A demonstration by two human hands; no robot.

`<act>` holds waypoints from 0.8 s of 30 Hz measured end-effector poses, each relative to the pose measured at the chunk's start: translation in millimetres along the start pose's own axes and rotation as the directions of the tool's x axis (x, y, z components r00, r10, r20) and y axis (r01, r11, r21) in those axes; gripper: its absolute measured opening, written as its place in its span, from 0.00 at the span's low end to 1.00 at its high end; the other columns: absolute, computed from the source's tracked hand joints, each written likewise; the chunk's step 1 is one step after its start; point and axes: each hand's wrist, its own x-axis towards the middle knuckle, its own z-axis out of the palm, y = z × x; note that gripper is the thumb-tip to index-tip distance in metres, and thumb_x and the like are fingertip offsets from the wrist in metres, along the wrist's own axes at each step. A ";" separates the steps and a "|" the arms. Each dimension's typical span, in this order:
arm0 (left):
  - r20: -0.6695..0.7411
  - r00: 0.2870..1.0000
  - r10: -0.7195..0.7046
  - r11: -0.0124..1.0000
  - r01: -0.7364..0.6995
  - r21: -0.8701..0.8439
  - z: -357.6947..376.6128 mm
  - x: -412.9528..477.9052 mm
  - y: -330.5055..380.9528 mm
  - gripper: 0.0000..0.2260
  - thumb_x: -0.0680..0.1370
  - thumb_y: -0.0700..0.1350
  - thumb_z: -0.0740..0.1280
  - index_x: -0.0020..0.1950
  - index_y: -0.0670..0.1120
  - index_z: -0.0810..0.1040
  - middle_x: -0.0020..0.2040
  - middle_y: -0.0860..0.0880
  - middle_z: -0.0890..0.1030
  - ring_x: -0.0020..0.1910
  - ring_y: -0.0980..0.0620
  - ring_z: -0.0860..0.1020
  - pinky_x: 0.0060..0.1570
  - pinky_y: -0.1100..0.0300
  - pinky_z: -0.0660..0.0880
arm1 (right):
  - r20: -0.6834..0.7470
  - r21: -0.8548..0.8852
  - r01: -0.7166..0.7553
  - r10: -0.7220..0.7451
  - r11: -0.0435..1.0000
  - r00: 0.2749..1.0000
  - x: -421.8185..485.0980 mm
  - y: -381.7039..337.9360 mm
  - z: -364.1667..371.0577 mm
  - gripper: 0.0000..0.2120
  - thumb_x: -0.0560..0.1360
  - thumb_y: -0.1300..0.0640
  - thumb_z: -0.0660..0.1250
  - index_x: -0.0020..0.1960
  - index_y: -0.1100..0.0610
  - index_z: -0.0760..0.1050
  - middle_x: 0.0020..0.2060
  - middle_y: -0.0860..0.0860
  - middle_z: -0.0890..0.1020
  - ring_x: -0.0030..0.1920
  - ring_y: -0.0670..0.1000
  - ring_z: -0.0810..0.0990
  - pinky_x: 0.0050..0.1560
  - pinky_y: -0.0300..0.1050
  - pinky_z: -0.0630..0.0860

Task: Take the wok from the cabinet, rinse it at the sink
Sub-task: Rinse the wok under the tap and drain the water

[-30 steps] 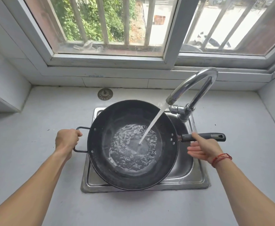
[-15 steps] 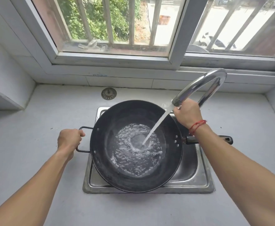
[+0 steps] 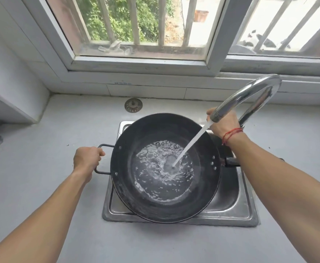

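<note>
Nearest, the pale grey worktop (image 3: 41, 177) carries a rectangular stainless-steel sink (image 3: 231, 207) sunk into it. Across that sink sits the round black metal wok (image 3: 146, 130), its rim overhanging the basin's near and left edges, with bubbling water pooled in its bottom. At the wok's 9 o'clock the left hand (image 3: 88, 158) grips the thin black loop handle (image 3: 103, 146), fingers curled round the bar and knuckles up. At 3 o'clock the wok's straight black long handle (image 3: 231, 161) juts out over the basin, mostly hidden beneath the right forearm, with nothing holding it.

Farther back, at the wok's 1 o'clock, the right hand (image 3: 223, 124), with a red string bracelet (image 3: 231, 133) on its wrist, reaches to the foot of the curved chrome tap (image 3: 250, 92). The spout crosses in front of its fingers, so I cannot tell whether they are spread or closed on anything. A white stream of water (image 3: 191, 145) slants from the spout down into the pool.

Beyond the wok, at its 11 o'clock, a small round metal sink strainer (image 3: 133, 105) lies on the worktop near the tiled wall. Farthest is a white-framed barred window (image 3: 136, 61).
</note>
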 end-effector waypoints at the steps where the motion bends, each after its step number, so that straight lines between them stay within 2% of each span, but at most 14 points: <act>1: -0.001 1.000 0.001 1.000 -0.001 0.003 0.0 0.3 -0.1 0.05 0.73 0.37 0.68 0.37 0.39 0.80 0.35 0.44 0.78 0.35 0.46 0.73 0.42 0.52 0.70 | -0.036 -0.032 0.037 -0.039 0.999 0.999 -1.2 0.5 -4.3 0.05 0.73 0.66 0.66 0.42 0.67 0.81 0.40 0.62 0.83 0.44 0.61 0.83 0.48 0.55 0.82; 5: 0.007 1.000 0.001 1.000 -0.001 0.004 -0.6 0.4 -1.2 0.04 0.73 0.37 0.69 0.39 0.38 0.81 0.34 0.44 0.78 0.35 0.45 0.73 0.42 0.52 0.70 | -0.091 -0.082 0.047 -0.055 0.996 0.994 -6.2 -0.6 -14.7 0.07 0.73 0.64 0.68 0.41 0.69 0.80 0.39 0.64 0.83 0.45 0.63 0.83 0.48 0.57 0.82; 8: 0.016 1.000 0.011 1.000 -0.011 0.004 -1.9 0.1 -0.4 0.05 0.72 0.37 0.69 0.37 0.40 0.81 0.34 0.44 0.78 0.34 0.46 0.73 0.41 0.53 0.69 | -0.046 -0.175 0.068 -0.077 0.982 0.996 -8.5 -1.6 -15.4 0.09 0.74 0.63 0.65 0.35 0.59 0.74 0.35 0.56 0.80 0.45 0.62 0.82 0.46 0.47 0.78; 10: 0.017 1.000 0.017 1.000 -0.018 0.005 -3.3 1.6 0.1 0.05 0.72 0.37 0.69 0.36 0.40 0.81 0.34 0.45 0.78 0.33 0.46 0.73 0.40 0.53 0.69 | -0.061 -0.174 0.100 -0.113 0.980 0.992 -11.8 1.6 -18.2 0.04 0.74 0.61 0.67 0.41 0.59 0.78 0.36 0.56 0.78 0.45 0.60 0.81 0.48 0.47 0.76; 13: 0.017 1.000 0.021 1.000 -0.021 -0.001 -3.8 3.2 -1.5 0.04 0.71 0.37 0.70 0.36 0.40 0.81 0.33 0.44 0.78 0.33 0.46 0.73 0.39 0.53 0.70 | -0.117 -0.069 0.157 -0.165 0.985 0.979 -24.1 14.7 -24.5 0.13 0.75 0.53 0.69 0.55 0.60 0.82 0.48 0.56 0.85 0.49 0.55 0.83 0.55 0.46 0.76; 15: 0.019 0.999 0.027 1.000 -0.027 -0.008 -3.5 2.9 -2.2 0.04 0.72 0.37 0.70 0.37 0.39 0.81 0.33 0.44 0.78 0.33 0.46 0.73 0.38 0.54 0.70 | -0.128 -0.028 0.162 -0.165 0.986 0.978 -35.9 23.1 -30.3 0.15 0.75 0.50 0.69 0.56 0.58 0.83 0.47 0.54 0.86 0.46 0.52 0.84 0.55 0.46 0.78; 19: 0.035 0.999 0.040 0.999 -0.039 -0.018 -5.8 3.3 -1.1 0.06 0.72 0.37 0.71 0.35 0.39 0.79 0.32 0.43 0.77 0.32 0.45 0.72 0.35 0.57 0.70 | -0.126 0.004 0.075 -0.074 0.997 0.989 -67.8 38.0 -37.9 0.11 0.75 0.50 0.69 0.49 0.56 0.85 0.42 0.50 0.86 0.42 0.47 0.82 0.48 0.35 0.71; 22: 0.036 0.997 0.067 0.998 -0.067 -0.008 -8.0 4.8 0.0 0.08 0.73 0.37 0.70 0.34 0.40 0.78 0.32 0.43 0.77 0.32 0.45 0.73 0.39 0.53 0.72 | -0.108 0.047 -0.024 0.029 0.999 0.994 -95.2 49.4 -36.6 0.10 0.76 0.50 0.69 0.48 0.55 0.85 0.41 0.50 0.86 0.41 0.47 0.80 0.48 0.36 0.70; 24: 0.036 0.996 0.084 0.996 -0.084 -0.007 -7.8 5.0 -1.2 0.09 0.74 0.38 0.70 0.34 0.40 0.77 0.32 0.43 0.77 0.33 0.45 0.74 0.42 0.52 0.73 | -0.078 0.126 -0.128 0.138 0.984 0.987 -110.0 60.2 -29.1 0.11 0.75 0.49 0.68 0.43 0.54 0.85 0.37 0.49 0.86 0.40 0.47 0.81 0.51 0.40 0.74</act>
